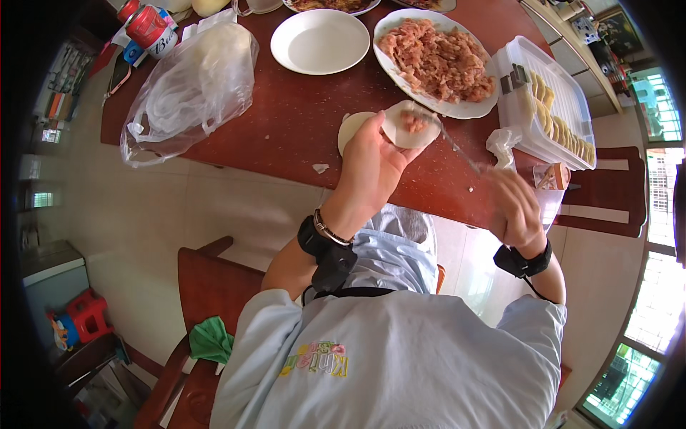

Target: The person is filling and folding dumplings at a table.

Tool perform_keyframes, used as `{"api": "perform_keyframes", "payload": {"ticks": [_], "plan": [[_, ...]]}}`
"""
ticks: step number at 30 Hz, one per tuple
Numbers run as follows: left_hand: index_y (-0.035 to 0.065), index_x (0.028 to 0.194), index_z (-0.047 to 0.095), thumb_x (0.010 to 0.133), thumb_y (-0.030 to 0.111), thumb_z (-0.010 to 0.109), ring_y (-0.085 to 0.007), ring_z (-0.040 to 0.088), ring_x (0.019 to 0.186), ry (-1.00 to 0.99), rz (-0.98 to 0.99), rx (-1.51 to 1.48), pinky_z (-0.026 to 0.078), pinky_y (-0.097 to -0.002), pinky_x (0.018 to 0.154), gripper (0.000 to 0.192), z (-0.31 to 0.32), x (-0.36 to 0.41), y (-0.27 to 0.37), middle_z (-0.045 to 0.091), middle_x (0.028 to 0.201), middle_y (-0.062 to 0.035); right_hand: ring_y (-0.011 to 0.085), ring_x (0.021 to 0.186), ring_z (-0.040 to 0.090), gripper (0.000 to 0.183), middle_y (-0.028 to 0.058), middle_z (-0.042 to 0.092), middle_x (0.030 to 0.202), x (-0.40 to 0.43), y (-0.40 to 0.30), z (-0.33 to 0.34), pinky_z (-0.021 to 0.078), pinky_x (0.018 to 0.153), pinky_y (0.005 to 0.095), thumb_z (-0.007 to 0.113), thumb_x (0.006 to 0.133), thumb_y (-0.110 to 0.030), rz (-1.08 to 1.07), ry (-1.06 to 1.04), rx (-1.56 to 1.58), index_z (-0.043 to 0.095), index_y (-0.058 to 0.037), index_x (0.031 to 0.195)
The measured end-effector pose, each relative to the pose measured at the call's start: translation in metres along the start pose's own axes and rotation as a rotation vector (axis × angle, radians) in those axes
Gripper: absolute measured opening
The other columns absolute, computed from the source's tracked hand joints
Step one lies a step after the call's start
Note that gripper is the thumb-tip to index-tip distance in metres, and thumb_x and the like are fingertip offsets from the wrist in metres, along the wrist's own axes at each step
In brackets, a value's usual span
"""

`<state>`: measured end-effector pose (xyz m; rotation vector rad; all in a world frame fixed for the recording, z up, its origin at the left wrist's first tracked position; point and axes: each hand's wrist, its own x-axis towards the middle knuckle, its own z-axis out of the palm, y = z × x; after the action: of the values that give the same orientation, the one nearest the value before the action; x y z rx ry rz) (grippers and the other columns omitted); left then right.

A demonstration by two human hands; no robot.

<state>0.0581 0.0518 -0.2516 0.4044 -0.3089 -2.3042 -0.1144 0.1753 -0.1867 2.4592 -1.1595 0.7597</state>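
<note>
A round dumpling wrapper [399,136] rests on the fingers of my left hand [375,155], above the table's front part. On the wrapper lies a small lump of minced meat [414,124]. My right hand [515,206] is closed around the end of a thin metal utensil [462,152], blurred, whose far end reaches the meat on the wrapper. Partly hidden behind my left wrist, more wrapper dough [349,127] lies on the table. Just beyond my hands stands a white plate heaped with raw minced meat [437,59].
A white plate [321,43] with bare middle stands left of the meat. A clear plastic box [584,107] holds rows of folded dumplings at the right. The dark red table [300,123] bears a plastic bag [198,91] and a red-and-white can [153,32]. A wooden chair [214,279] stands at left.
</note>
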Motion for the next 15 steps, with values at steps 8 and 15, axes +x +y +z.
{"api": "perform_keyframes", "payload": {"ticks": [8,15], "plan": [[-0.0060,0.119,0.044,0.099,0.021,0.031,-0.0260,0.052,0.115,0.041,-0.030,-0.006,0.043,-0.0412,0.101,0.036,0.006,-0.017,0.003,0.052,0.121,-0.0164,0.0290,0.076,0.066,0.023,0.0221,0.064,0.091,-0.009,-0.019,-0.018,0.0533,0.070,0.0372,0.034,0.097,-0.006,0.394,0.235,0.186,0.050,0.0084,0.103],[-0.0048,0.119,0.044,0.097,0.022,0.034,-0.0256,0.052,0.115,-0.020,-0.061,0.024,0.045,-0.0402,0.098,0.036,0.000,-0.014,0.001,0.053,0.121,-0.0150,0.0226,0.068,0.065,0.020,0.0211,0.065,0.084,0.007,-0.016,-0.020,0.0534,0.065,0.0307,0.036,0.095,-0.001,0.501,0.181,0.141,0.050,0.0109,0.101]]}}
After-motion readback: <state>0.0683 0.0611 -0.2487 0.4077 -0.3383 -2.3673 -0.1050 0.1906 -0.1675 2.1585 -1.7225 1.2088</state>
